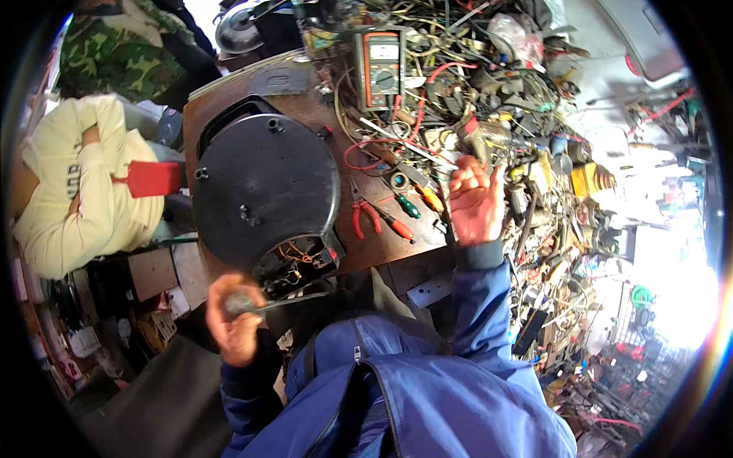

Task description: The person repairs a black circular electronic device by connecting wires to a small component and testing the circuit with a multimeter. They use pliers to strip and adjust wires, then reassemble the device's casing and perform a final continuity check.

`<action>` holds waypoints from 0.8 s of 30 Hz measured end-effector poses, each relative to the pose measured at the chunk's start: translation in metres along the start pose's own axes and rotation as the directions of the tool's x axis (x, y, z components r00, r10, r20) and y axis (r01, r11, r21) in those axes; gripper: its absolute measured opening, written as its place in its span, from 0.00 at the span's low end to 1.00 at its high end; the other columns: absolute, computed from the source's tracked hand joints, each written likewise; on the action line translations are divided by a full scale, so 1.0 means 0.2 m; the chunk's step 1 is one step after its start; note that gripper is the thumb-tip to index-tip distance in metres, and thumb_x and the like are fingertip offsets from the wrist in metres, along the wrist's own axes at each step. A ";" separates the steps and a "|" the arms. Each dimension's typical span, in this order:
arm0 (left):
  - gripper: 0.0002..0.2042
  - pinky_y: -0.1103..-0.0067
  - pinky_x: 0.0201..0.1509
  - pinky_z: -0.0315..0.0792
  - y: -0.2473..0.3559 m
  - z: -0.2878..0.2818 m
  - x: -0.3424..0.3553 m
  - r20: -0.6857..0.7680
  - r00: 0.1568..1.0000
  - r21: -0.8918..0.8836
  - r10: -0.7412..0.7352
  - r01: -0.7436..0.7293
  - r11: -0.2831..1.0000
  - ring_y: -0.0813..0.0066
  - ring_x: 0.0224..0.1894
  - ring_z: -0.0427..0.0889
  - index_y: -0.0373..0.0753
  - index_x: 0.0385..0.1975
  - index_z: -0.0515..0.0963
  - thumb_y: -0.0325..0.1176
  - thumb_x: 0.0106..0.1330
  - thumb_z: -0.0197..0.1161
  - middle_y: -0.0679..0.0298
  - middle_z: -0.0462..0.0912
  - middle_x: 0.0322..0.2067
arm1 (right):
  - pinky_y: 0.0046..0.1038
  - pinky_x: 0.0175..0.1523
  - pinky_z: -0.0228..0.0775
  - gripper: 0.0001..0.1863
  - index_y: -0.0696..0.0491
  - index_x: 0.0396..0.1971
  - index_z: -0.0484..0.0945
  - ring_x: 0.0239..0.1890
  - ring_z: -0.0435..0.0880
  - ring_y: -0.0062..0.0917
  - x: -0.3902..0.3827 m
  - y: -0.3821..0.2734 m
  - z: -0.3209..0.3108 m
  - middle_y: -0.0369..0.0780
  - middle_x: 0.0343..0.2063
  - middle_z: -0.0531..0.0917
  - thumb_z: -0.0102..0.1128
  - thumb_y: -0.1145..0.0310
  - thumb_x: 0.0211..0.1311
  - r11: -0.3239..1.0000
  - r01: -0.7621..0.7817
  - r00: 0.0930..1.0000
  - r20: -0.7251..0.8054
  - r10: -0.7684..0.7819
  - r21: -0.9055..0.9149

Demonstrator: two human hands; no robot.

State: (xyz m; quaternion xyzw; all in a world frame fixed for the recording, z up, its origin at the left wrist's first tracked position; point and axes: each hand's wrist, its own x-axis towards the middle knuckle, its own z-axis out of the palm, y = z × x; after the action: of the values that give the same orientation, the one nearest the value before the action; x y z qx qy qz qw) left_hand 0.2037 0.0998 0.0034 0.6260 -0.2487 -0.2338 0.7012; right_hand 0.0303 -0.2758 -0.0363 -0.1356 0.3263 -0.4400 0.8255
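My left hand (pixel 233 324) grips a tool (pixel 263 304) at lower left, below the round black appliance (pixel 263 187); my right hand (pixel 475 202) hovers loosely curled, empty, over the cluttered counter (pixel 313 107).

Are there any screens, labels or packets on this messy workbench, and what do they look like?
Meter: top middle of the bench, upright rectangle, orange case, pale grey screen above a dark round dial.
Plastic bag: top right among the wires, crumpled, clear with pinkish contents.
Nothing else is clear enough to tell.

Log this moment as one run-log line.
left hand: grips tool handle beside round black appliance | right hand: raised, empty | red pliers on bench
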 end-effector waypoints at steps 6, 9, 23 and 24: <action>0.30 0.78 0.46 0.75 0.17 -0.30 -0.02 -0.170 0.985 -0.147 -0.003 -0.023 0.989 0.73 0.46 0.76 0.31 0.65 0.66 0.26 0.62 0.67 0.58 0.75 0.51 | 0.34 0.30 0.74 0.09 0.57 0.37 0.83 0.25 0.82 0.26 0.01 0.11 -0.46 0.40 0.28 0.84 0.68 0.68 0.63 0.198 0.298 0.953 0.281 -0.111 -0.934; 0.31 0.75 0.47 0.74 0.20 -0.24 0.03 -0.170 0.984 -0.328 -0.052 -0.007 0.945 0.72 0.44 0.77 0.28 0.64 0.66 0.33 0.64 0.69 0.59 0.78 0.45 | 0.43 0.37 0.78 0.08 0.55 0.35 0.83 0.33 0.85 0.42 0.19 0.33 -0.49 0.48 0.34 0.85 0.63 0.67 0.62 -0.527 0.494 0.756 0.641 -0.133 -0.692; 0.30 0.74 0.35 0.65 0.08 0.20 0.19 -0.067 0.796 -0.652 -0.601 0.421 0.630 0.71 0.30 0.69 0.41 0.47 0.73 0.66 0.73 0.49 0.67 0.69 0.26 | 0.33 0.33 0.78 0.13 0.58 0.34 0.84 0.24 0.83 0.31 0.29 0.04 -0.21 0.44 0.27 0.86 0.70 0.65 0.54 -0.320 0.319 0.753 0.033 0.658 -0.892; 0.29 0.73 0.36 0.65 0.09 0.20 0.19 -0.070 0.797 -0.659 -0.600 0.414 0.628 0.71 0.31 0.69 0.41 0.47 0.73 0.66 0.73 0.49 0.67 0.69 0.26 | 0.28 0.30 0.77 0.12 0.59 0.35 0.83 0.23 0.82 0.26 0.17 0.01 -0.12 0.41 0.26 0.85 0.71 0.66 0.56 -0.187 0.154 0.720 -0.020 0.693 -0.970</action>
State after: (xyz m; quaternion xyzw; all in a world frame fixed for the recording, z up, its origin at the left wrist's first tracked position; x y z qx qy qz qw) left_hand 0.2075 0.0461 0.0263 0.4344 0.1329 -0.3990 0.7965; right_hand 0.0289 -0.3009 -0.0684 -0.7317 0.3017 0.2242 0.5686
